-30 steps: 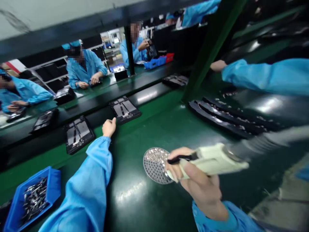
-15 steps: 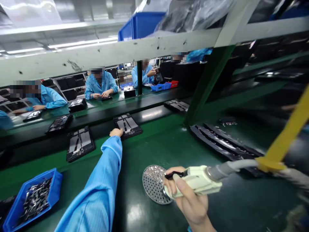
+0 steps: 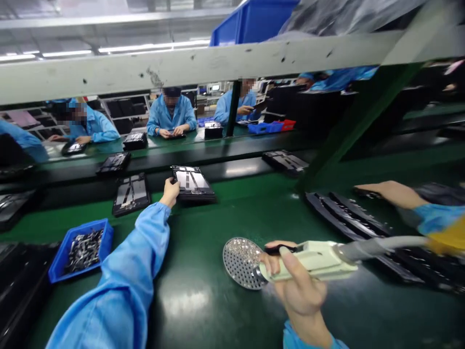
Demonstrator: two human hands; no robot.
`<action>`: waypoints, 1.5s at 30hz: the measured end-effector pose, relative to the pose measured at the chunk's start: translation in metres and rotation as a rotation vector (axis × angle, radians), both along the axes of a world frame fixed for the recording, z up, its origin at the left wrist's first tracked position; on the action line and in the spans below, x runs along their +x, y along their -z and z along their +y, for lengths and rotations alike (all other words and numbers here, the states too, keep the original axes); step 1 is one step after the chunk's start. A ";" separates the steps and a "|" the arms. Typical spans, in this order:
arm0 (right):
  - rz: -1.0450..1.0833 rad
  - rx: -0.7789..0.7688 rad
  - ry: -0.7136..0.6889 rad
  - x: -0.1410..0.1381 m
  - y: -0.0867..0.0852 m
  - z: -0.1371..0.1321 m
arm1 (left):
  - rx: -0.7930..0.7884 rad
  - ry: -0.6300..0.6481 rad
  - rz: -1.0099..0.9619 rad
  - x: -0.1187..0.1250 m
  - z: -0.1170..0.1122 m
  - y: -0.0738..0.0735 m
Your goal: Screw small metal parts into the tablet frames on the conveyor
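Note:
My left hand (image 3: 170, 192), in a blue sleeve, is closed on the left edge of an opened tablet (image 3: 192, 180) with silver plates and dark strips inside. The tablet's front side looks thick; I cannot tell if another lies beneath it. Wrapped round a pale green electric screwdriver (image 3: 316, 260) with a black lever and grey cord is my right hand (image 3: 301, 286). The screwdriver's front end is over the edge of a round perforated metal plate (image 3: 238, 271), which bears many small screws. Another opened tablet (image 3: 131, 194) lies left of my left hand.
A blue bin (image 3: 80, 249) of small metal parts stands at left. Dark strips (image 3: 348, 215) lie at right, near another person's hand (image 3: 395, 193). A slanted green post (image 3: 363, 131) and white beam (image 3: 189, 60) cross the view. Co-workers in blue sit across the dark conveyor (image 3: 232, 167).
My view has shifted. The tablet at my left hand now shows a thicker front side, and my grip is at its left edge. Another person's hand has come in at right.

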State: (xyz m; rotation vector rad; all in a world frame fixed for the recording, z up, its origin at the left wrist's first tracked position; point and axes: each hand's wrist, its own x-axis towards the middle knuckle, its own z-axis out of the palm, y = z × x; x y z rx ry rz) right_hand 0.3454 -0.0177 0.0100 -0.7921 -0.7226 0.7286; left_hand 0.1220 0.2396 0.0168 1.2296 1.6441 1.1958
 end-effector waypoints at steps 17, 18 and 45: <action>-0.147 -0.052 -0.487 -0.085 -0.039 -0.034 | -0.073 0.274 0.883 -0.129 -0.247 -0.006; -0.148 -0.053 -0.490 -0.089 -0.036 -0.035 | -0.038 0.138 0.959 -0.143 -0.238 -0.014; -0.243 -0.058 -0.540 -0.092 -0.038 -0.037 | -0.328 -0.099 1.087 -0.224 -0.193 -0.002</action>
